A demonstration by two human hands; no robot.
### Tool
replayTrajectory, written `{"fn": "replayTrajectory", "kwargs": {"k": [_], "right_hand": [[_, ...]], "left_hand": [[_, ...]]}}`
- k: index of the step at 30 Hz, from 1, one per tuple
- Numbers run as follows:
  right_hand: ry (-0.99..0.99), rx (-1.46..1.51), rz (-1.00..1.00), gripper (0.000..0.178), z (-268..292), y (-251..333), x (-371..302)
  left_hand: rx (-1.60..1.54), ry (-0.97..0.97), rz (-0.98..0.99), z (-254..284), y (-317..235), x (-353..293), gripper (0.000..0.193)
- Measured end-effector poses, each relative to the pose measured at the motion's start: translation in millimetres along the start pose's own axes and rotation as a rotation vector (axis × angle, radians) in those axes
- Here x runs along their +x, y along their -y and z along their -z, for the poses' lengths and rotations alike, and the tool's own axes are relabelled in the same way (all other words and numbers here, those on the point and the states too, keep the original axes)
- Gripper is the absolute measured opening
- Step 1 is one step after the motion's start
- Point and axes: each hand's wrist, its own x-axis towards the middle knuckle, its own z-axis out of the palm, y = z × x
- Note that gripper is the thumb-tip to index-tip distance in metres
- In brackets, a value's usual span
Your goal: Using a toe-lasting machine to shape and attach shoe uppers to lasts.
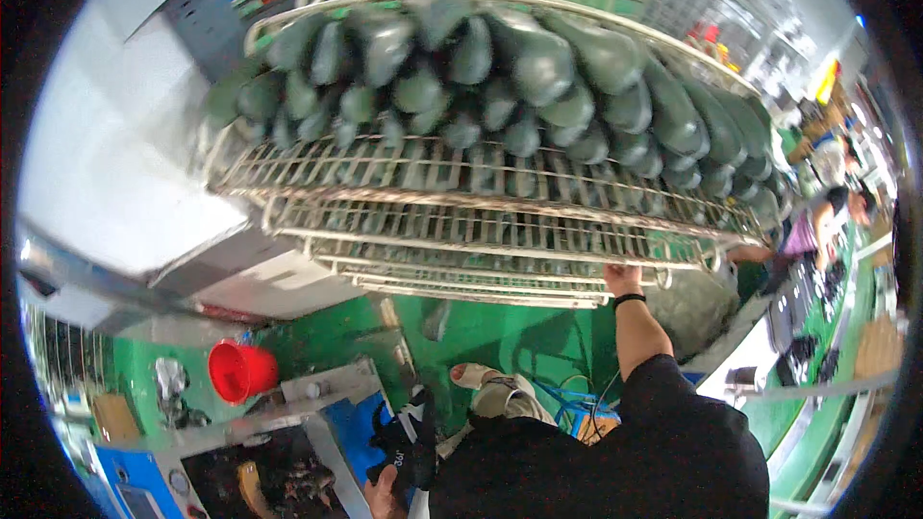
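Observation:
A tall cream wire rack [500, 202] stands in front of me, its top shelf packed with dark green shoe lasts [543, 67]. My right hand [623, 277] reaches forward and is closed round a rail at the rack's near side, towards the right. Low down on the left, my left hand [383, 495] holds a black shoe upper [409, 437] with white marks, close to my body. Part of that hand is cut off by the lower edge. More lasts show dimly on the lower shelves.
At lower left is a blue and grey machine [260, 471] with a dark, cluttered top. A red bucket [240, 372] stands on the green floor behind it. Another person [822, 226] sits at a bench on the right. A pale bulky sack [692, 312] rests by the rack's right end.

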Motion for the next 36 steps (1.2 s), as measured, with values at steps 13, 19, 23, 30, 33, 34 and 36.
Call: {"fn": "replayTrajectory", "kwargs": {"k": [13, 19, 23, 30, 33, 34, 36], "right_hand": [[0.543, -1.245, -0.636, 0.013, 5, -245, -139], [1.310, -1.791, -0.796, 0.034, -5, -357, -355], [1.561, -1.994, -0.586, 0.035, 9, -389, -415], [1.457, -2.125, -0.905, 0.041, 42, -391, -393], [1.377, -2.341, -1.000, 0.048, 47, -397, -385], [1.426, -2.408, -0.942, 0.050, 41, -397, -392], [1.822, -2.448, -1.003, 0.053, 34, -406, -416]], "left_hand": [[-0.765, -0.895, -0.549, 37, 202, -254, 0.047], [0.339, -1.332, -0.497, 70, 242, -227, 0.034], [0.324, -1.393, -0.631, 78, 232, -235, 0.033], [0.225, -1.687, -0.260, 107, 227, -226, 0.034], [0.382, -1.539, 0.043, 123, 200, -207, 0.037], [0.447, -1.491, 0.151, 124, 190, -208, 0.038], [0.431, -1.428, 0.240, 124, 200, -204, 0.039]]}}
